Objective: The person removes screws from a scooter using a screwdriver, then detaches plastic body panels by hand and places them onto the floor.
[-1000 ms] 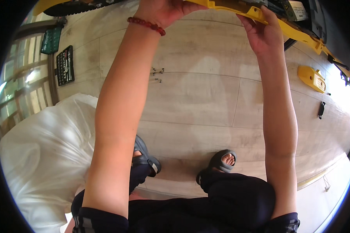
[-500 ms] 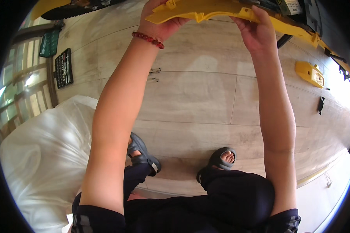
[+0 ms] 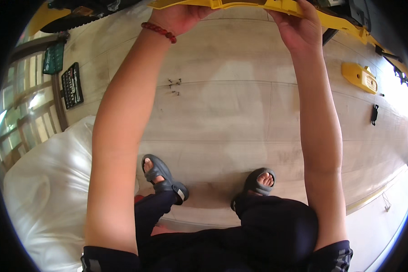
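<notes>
A long, curved yellow plastic panel [image 3: 240, 4] spans the top of the view, partly cut off by the upper edge. My left hand [image 3: 179, 19], below a red bead bracelet [image 3: 159, 31], grips the panel's left part from underneath, its fingers partly hidden by it. Farther along to the right, my right hand [image 3: 301, 31] is closed on the same panel's lower edge. Behind and beside it is the dark and yellow body of a vehicle [image 3: 353, 18]; whether the panel touches that body I cannot tell.
Several small screws [image 3: 174, 86] lie on the wood-look floor. At right are a yellow plastic cover [image 3: 359, 76] and a small black part [image 3: 375, 114]. An open tool case [image 3: 72, 85] lies at left, near a white plastic bag [image 3: 50, 195]. A dark tyre [image 3: 72, 22] is at upper left.
Both arms have reached farther forward, the left one also leftward. The yellow panel has moved up and partly out of view, nearer the vehicle body.
</notes>
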Demonstrator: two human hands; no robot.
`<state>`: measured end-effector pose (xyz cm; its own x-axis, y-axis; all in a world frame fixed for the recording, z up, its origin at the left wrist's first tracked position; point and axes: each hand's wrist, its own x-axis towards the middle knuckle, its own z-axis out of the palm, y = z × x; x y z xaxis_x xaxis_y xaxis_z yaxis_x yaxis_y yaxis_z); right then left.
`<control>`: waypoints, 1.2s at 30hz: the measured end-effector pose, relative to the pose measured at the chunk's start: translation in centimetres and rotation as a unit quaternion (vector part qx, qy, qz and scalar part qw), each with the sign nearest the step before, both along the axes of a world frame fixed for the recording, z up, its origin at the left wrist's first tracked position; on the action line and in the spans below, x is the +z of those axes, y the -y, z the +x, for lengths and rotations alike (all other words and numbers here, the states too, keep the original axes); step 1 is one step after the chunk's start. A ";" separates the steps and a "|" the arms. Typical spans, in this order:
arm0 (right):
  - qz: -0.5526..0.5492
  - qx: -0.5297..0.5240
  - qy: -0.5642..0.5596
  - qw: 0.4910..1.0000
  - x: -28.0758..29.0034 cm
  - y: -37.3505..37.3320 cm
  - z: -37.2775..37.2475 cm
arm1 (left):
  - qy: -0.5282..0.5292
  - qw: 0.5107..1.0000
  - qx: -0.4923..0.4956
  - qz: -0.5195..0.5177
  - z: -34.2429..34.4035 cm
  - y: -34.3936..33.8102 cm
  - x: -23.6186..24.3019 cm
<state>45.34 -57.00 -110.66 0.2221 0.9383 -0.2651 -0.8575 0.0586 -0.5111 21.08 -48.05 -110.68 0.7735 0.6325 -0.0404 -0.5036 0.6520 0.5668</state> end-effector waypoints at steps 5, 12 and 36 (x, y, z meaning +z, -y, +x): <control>0.059 0.024 -0.006 0.998 -1.6 0.5 0.5 | 0.074 0.995 0.062 -0.012 1.5 2.4 -0.8; 0.046 0.020 -0.012 0.999 -1.8 0.8 0.5 | 0.081 0.995 0.055 -0.023 1.4 2.9 -1.3; -0.030 0.091 -0.009 0.995 -2.5 8.4 0.1 | -0.184 0.981 0.032 -0.056 -1.8 9.9 -0.7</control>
<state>45.42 -65.36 -113.15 0.0442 0.9452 -0.3234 -0.8598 -0.1288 -0.4941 19.26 -57.98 -111.38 0.6521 0.6551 -0.3816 -0.3198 0.6940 0.6451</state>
